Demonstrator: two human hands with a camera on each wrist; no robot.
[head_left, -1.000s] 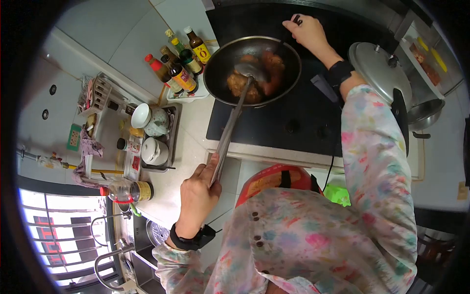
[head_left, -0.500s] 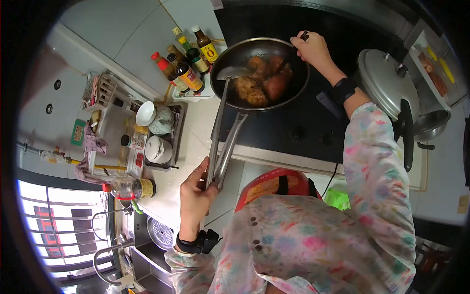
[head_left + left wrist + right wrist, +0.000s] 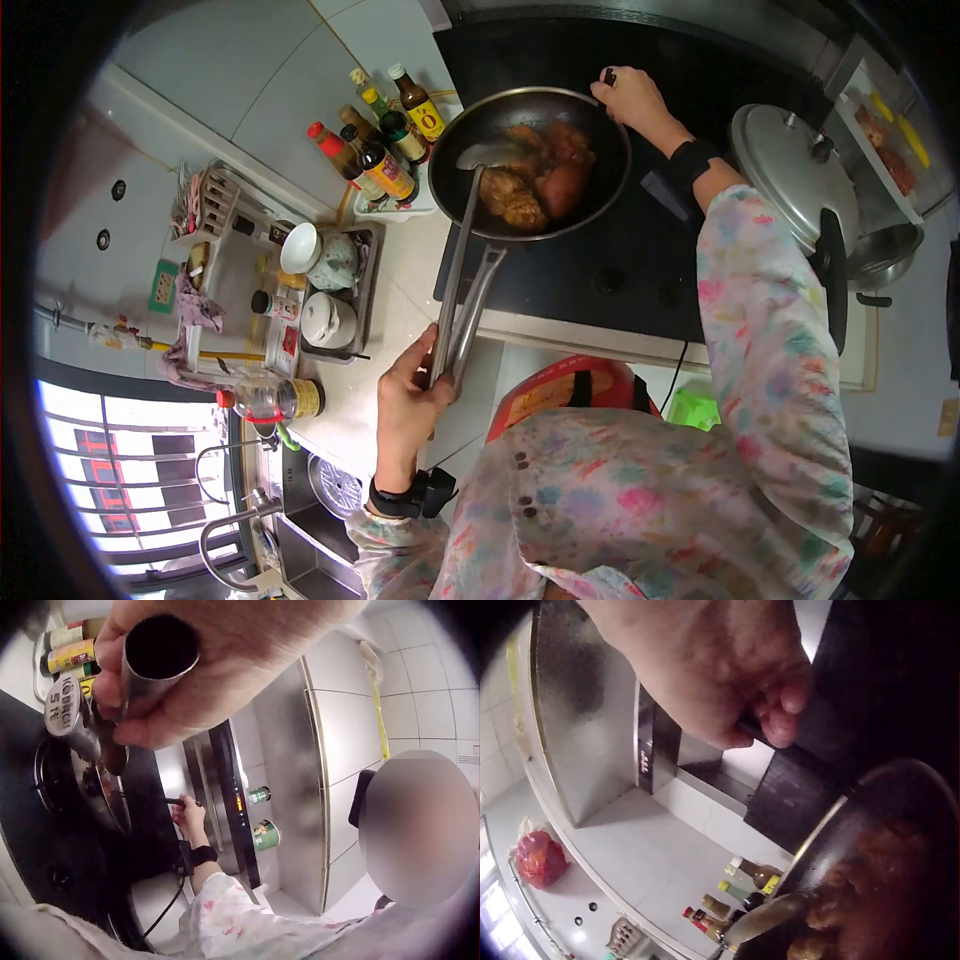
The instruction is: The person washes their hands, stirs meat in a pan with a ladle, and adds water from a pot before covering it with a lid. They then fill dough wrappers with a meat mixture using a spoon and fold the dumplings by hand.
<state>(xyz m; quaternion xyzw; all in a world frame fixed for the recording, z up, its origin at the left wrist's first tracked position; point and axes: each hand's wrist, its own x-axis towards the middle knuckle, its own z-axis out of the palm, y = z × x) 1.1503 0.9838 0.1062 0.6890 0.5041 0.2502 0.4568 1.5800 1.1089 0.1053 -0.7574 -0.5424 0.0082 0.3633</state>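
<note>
In the head view, a dark frying pan (image 3: 470, 225) on the stove holds several browned pieces of meat (image 3: 515, 200). My left hand (image 3: 405, 405) grips the long metal handle of a wok spatula (image 3: 458, 260), whose head rests at the pan's left side. The pan's metal handle (image 3: 478, 300) runs close beside it, its end near my thumb; the left wrist view shows the spatula's hollow handle end (image 3: 159, 649). At the far right rim, my right hand (image 3: 638, 100) pinches thin black chopsticks (image 3: 799, 754) that slant down toward the pan.
Sauce bottles (image 3: 385, 170) crowd a white tray left of the pan. A lidded pressure cooker (image 3: 790, 170) stands on the right, its dark handle toward me. Bowls and a lidded pot (image 3: 328, 320) sit in a rack on the left counter, with the sink (image 3: 300, 530) nearer.
The spatula head has moved left, off the middle of the meat to the pan's left side. My right hand has come slightly down toward the rim. In the last half second little has changed.
</note>
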